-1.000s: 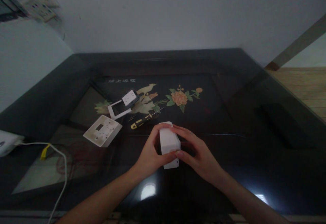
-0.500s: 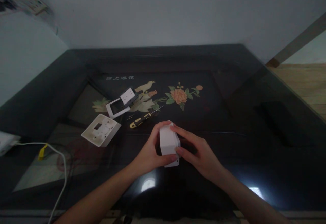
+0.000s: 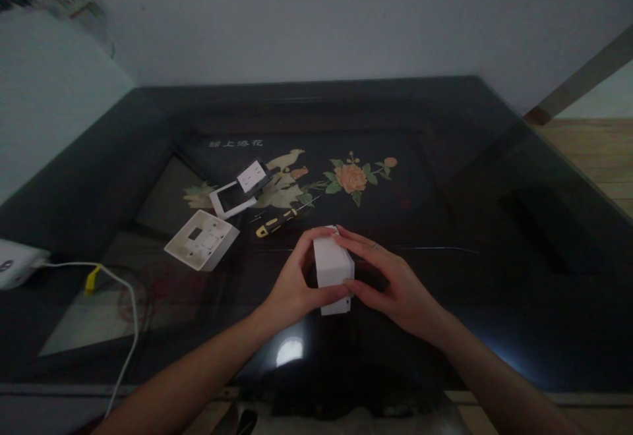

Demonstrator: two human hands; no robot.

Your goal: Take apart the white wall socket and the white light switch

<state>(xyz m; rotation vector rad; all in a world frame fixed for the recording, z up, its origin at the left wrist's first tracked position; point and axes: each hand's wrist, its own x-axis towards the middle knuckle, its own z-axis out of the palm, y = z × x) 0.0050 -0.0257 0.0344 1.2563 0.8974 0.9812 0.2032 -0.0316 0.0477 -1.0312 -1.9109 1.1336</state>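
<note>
Near the front of the table, both hands grip a white socket box (image 3: 332, 261) held on edge, with a thinner layer along its right side. My left hand (image 3: 295, 280) wraps the box from the left, thumb across its lower part and fingers over the top. From the right, my right hand (image 3: 395, 283) pinches the layered side between thumb and fingertips. The box's far side is hidden. To the left lie an open white back box (image 3: 217, 250), a white frame (image 3: 235, 209), a socket insert (image 3: 252, 178) and a yellow-and-black screwdriver (image 3: 277, 223).
Tiny dark screws (image 3: 257, 216) lie beside the screwdriver. A white adapter (image 3: 20, 265) with a white cable (image 3: 129, 349) and a yellow tag (image 3: 91, 281) is at the left. The dark glossy table (image 3: 445, 329) has a flower-and-bird picture and meets the wall (image 3: 316, 20) behind.
The camera view has shifted slightly, so the table things appear a little higher and further right. Both hands keep their hold on the white socket box, with little change in grip.
</note>
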